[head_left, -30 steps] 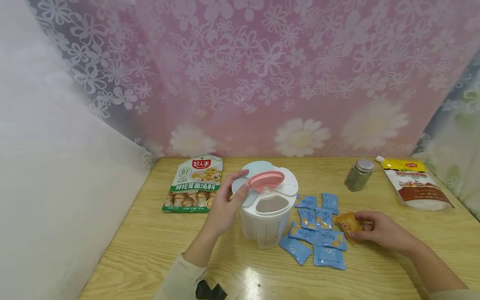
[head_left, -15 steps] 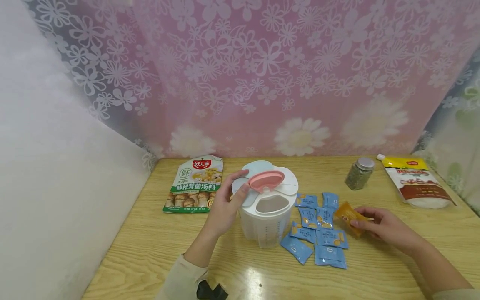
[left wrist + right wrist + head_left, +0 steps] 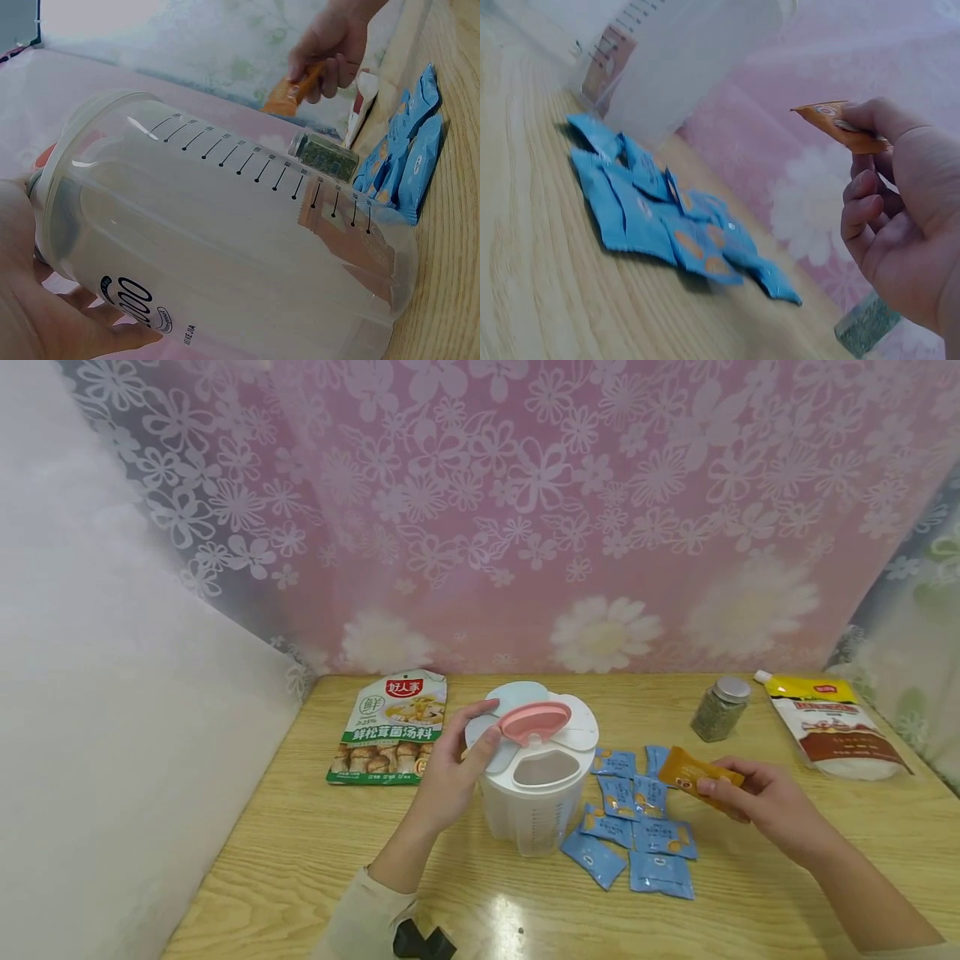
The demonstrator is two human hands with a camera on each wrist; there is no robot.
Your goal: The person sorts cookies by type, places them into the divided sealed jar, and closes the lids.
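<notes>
In the head view my right hand (image 3: 776, 806) pinches an orange snack packet (image 3: 693, 774) between thumb and fingers, raised over the table. Several blue packets (image 3: 660, 837) lie below and to its left. My left hand (image 3: 450, 777) grips the rim of a clear storage canister (image 3: 525, 818), thumb on its lid (image 3: 577, 727). A pink flap (image 3: 534, 720) on the lid is up, and the oval opening (image 3: 546, 768) beside it is uncovered. Through the canister's wall an orange-brown packet (image 3: 356, 240) shows near the bottom in the left wrist view.
A mushroom soup seasoning pouch (image 3: 390, 727) lies at the back left. Behind the right hand are a jar of dried green herbs (image 3: 718, 710) and a yellow, white and brown spouted pouch (image 3: 836, 727). A flowered curtain (image 3: 525, 527) closes off the back.
My right hand has lifted the orange packet off the table, up and slightly left, turning it. The left hand and the canister have stayed in place.
</notes>
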